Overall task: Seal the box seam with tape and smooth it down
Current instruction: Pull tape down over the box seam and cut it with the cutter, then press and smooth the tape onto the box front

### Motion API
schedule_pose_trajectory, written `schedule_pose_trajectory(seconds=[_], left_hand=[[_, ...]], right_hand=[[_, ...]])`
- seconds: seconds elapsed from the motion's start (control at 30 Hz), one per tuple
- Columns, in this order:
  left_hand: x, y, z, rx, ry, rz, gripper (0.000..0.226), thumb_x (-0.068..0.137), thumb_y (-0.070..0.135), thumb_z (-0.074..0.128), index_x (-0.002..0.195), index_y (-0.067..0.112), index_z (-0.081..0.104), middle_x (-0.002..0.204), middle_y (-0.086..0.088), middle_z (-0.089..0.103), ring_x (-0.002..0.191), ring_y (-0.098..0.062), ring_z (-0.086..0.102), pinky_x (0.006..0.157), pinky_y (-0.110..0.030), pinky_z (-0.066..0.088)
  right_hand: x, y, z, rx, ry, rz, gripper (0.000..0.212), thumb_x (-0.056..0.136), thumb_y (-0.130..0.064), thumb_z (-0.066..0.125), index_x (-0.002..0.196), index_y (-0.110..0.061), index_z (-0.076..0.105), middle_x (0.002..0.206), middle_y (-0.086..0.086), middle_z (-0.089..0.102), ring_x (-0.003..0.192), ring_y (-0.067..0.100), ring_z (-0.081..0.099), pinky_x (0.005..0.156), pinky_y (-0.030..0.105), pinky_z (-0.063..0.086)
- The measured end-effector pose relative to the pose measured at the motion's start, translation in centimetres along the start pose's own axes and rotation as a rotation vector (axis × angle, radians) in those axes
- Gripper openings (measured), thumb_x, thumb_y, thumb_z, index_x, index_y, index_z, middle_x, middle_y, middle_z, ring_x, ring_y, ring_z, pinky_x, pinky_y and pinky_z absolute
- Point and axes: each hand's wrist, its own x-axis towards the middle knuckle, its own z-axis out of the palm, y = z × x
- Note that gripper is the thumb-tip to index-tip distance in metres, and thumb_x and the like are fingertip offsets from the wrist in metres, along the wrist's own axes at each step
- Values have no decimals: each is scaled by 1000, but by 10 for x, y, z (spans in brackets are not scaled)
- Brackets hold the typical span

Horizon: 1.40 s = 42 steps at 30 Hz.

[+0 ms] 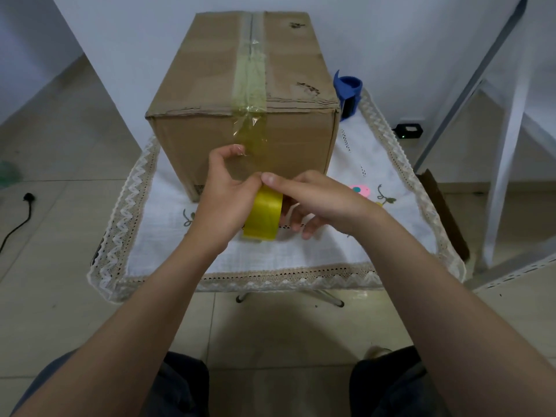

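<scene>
Gripped yellow tape roll [264,215] in right hand [319,200], toward worktop [301,254] front edge. Pinched tape strip [252,136] against cardboard box [301,139] front with left hand [222,200].

A brown cardboard box [207,67] stands closed and upright, its top flaps meeting at a middle seam. A yellowish clear tape strip [250,85], wrinkled in places, runs along that seam, folds over the near top edge and hangs down the front face. The yellow tape roll [264,215] stands on edge just before the box, gripped by the right hand [319,200]; the left hand [225,194] pinches the strip.
</scene>
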Motion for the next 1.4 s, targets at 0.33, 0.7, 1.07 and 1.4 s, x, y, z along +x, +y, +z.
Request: schedule_pose_trajectory(seconds=[0.33, 0.7, 1.07, 1.4], left_hand=[[-3, 10, -2, -119, 30, -50, 16, 105, 31, 54, 121, 27, 58, 77, -4, 73, 67, -25, 74, 53, -38, 64], [5, 10, -3, -220, 101, -55, 24, 106, 33, 55, 113, 15, 69, 52, 6, 61, 49, -18, 66, 53, -31, 60], [13, 8, -3, -306, 128, -140, 18, 101, 35, 66, 94, 20, 73, 56, 8, 56, 46, -13, 60, 56, -29, 60], [14, 7, -10, -275, 136, -112, 21, 98, 31, 70, 103, 12, 76, 53, 8, 53, 46, -11, 57, 54, -26, 59]], right_hand=[[-2, -1, -17, 139, 97, -46, 31, 91, -32, 75, 100, -1, 79, 84, 11, 75, 77, 23, 73, 74, 38, 62], [-24, 7, -71, -429, 468, 26, 32, 80, -37, 70, 64, -16, 52, 61, 5, 37, 64, 23, 39, 67, 33, 33], [11, 65, -98, -807, 890, -110, 20, 85, -27, 69, 72, -12, 68, 72, 8, 67, 75, 26, 57, 83, 39, 21], [27, 55, -100, -817, 908, -115, 21, 94, -39, 70, 109, -27, 79, 104, -1, 75, 108, 28, 62, 97, 43, 36]])
